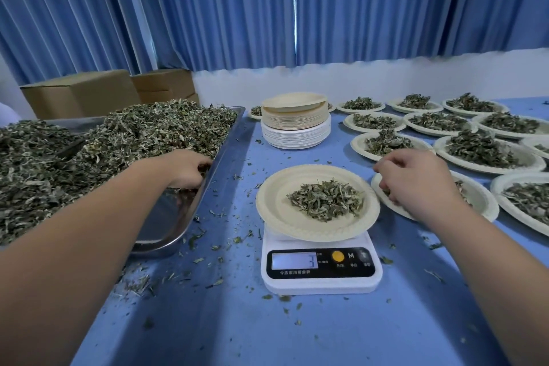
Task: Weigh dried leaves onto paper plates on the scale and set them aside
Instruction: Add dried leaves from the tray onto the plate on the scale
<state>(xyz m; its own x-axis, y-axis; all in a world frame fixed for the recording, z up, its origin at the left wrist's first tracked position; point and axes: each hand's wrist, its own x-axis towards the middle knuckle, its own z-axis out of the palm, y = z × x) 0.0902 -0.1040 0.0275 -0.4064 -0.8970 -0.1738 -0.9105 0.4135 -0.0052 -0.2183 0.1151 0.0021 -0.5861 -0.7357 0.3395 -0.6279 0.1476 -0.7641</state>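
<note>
Toward the near edge of the counter [267,330], about midway along it, a white scale [320,267] carried a paper plate [273,211] with a modest portion [326,199] of leaves heaped slightly right of the plate's centre. The display [294,260] showed what looked like a single 3, though the digits were too faint to trust.

At the left edge, the left hand [185,168] reached into a steel tray [178,217] heaped with dried leaves [118,140]. Its fingers [205,165] were curled down into the heap by the tray's right rim, apparently closing on a clump. The right hand [416,181] hovered over a filled plate [484,202] just beside the scale. Its fingers [386,165] were bent and bunched together, but whether they pinched any leaves could not be told.

The step looked like topping the portion up to weight. Doing it well probably meant:
- bringing over small pinches rather than a fistful;
- dropping them in the middle of the heap so nothing slid off the rim;
- keeping both hands off the plate while the reading settled.

Only then would the plate be lifted level toward the set-aside plates [487,154] at the right edge. A fresh one would follow from the stack [295,125] behind the scale.
</note>
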